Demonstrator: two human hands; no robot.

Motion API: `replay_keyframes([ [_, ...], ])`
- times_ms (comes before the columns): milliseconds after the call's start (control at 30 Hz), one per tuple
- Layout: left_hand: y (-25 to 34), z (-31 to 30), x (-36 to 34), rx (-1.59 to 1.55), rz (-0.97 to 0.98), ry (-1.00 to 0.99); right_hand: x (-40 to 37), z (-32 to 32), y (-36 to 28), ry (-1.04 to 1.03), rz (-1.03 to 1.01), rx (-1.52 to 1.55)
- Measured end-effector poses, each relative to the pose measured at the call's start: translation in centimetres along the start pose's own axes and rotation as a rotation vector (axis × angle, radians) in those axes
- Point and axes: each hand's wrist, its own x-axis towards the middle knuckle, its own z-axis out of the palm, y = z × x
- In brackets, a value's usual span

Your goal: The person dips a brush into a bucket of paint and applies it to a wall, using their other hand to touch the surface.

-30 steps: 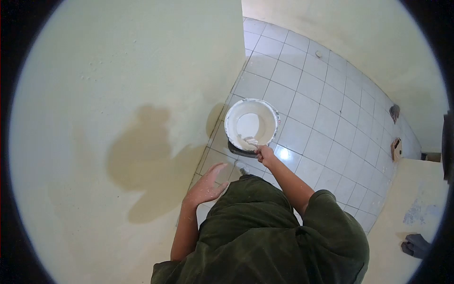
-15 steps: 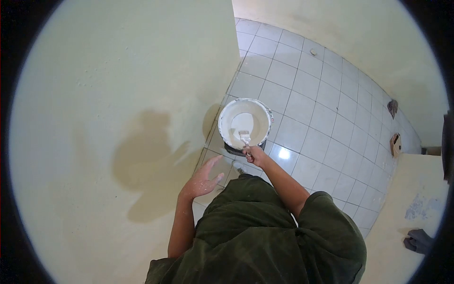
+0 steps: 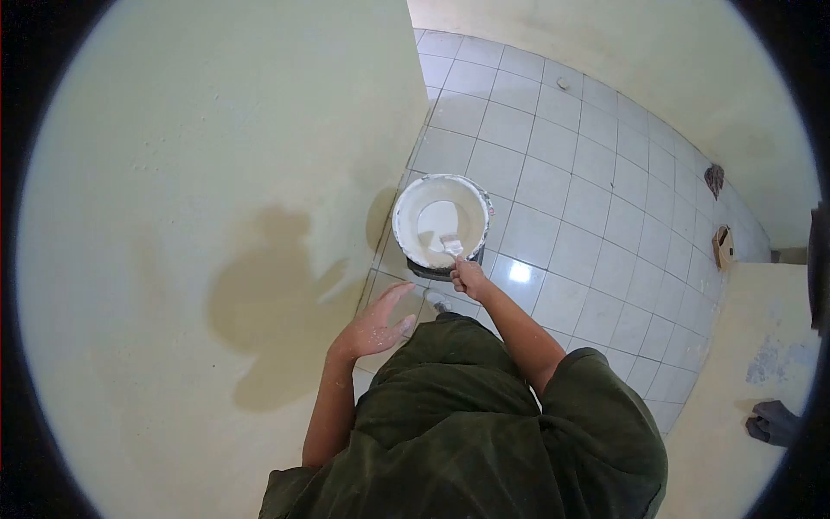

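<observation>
We stand on pale, shiny floor tiles (image 3: pixel 540 186) beside a cream wall (image 3: pixel 156 259) bearing our shadow. Our hands are apart: the right hand (image 3: pixel 469 279) is closed around the handle of a brush (image 3: pixel 452 246), its head inside the bucket (image 3: pixel 469 206), which holds white liquid; the left hand (image 3: pixel 373 332) is empty, fingers parted, near the wall. Dark cloth (image 3: pixel 772 423) lies off to the right.

- A round, pale bucket (image 3: pixel 473 213), its rim smeared with white and dark marks, stands upright at the centre of the frame, its open mouth facing the camera.
- White paint (image 3: pixel 438 215) lies flat in the bottom of the bucket.
- A small, flat brush (image 3: pixel 452 246), whitened with paint, is over the lower right of the bucket's mouth, bristles towards the top of the frame; whether they touch the paint is unclear.
</observation>
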Motion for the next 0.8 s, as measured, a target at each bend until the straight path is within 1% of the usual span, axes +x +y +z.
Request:
replay_keyframes([
  [33,0.3,-0.1,0.0,-0.004,-0.004,-0.005,0.3,-0.1,0.3,0.023,0.007,-0.001],
  [133,0.6,-0.2,-0.1,-0.002,-0.016,-0.022,0.6,0.0,1.1,0.191,-0.104,-0.197],
  [233,0.4,-0.4,0.0,0.023,-0.004,-0.021,0.8,-0.2,0.9,0.167,-0.105,-0.184],
  [333,0.8,-1.3,0.3,0.023,-0.029,-0.001,1.1,-0.4,1.0,0.172,-0.203,-0.244],
  [367,1.0,-1.3,0.3,0.013,-0.045,0.002,1.6,-0.9,1.3,0.216,-0.266,-0.419],
  [400,0.8,-1.5,0.7,0.022,-0.032,0.006,3.9,-2.0,1.8,0.262,-0.337,-0.593],
  [433,0.5,-1.5,0.8,0.029,-0.022,0.009,4.6,-2.2,1.8,0.306,-0.402,-0.766],
  [533,0.2,-1.7,0.7,0.036,-0.015,0.006,4.2,-2.1,3.0,0.477,-1.004,-1.041],
  [667,-0.3,-1.9,0.8,0.006,-0.011,-0.011,2.7,-2.4,1.8,0.387,-0.796,-1.401],
  [767,0.1,-2.4,0.7,-0.006,-0.047,0.004,-0.1,-1.2,1.7,0.36,-0.734,-1.316],
  [800,-0.1,-2.5,0.7,-0.004,-0.037,0.013,0.0,-1.5,2.0,0.322,-0.716,-1.369],
])
